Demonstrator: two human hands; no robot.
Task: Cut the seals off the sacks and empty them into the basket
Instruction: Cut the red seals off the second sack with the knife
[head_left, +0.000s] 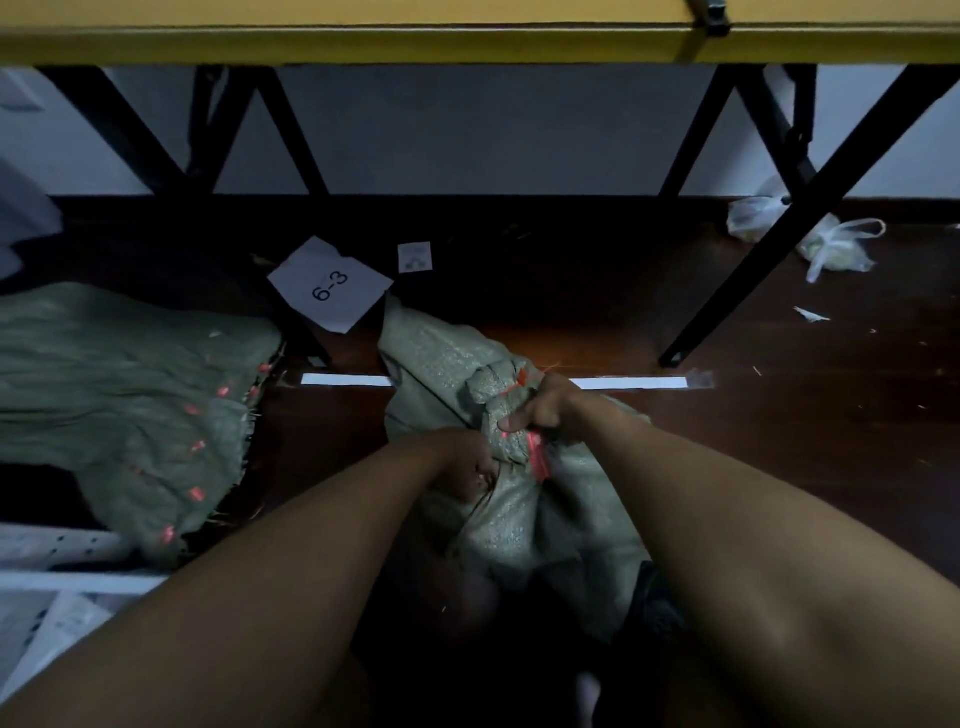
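You're working low over the dark brown wooden floor (649, 291), both arms reaching down to the grey-green woven sack (447, 364) lying in front of you, just this side of the white tape strip (623, 383) on the floor. Your right hand (543, 410) is gripping the bunched neck of that sack, fingers curled round the gathered fabric, thumb lying across it. The red plastic seal (537, 454) is sitting right under that hand, with another bit of red showing above the knuckles. Your left hand (467, 462) is pressing into the folds just beside the neck; fingers look curled into the fabric, but it's dim and partly hidden, so I can't tell what the grip is. No cutting tool is showing in either hand. A second grey-green woven sack with red stitching along its edge (119, 400) is lying flat to your left, well apart from the one you're holding. The white perforated plastic basket (67, 551) is sitting at lower left, its rim just beside that second sack. A white paper sheet marked 6-3 (332, 283) is lying beyond the held sack, under the yellow-edged table with black legs (467, 41). Two knotted clear plastic bags (826, 244) are sitting far right by a table leg.
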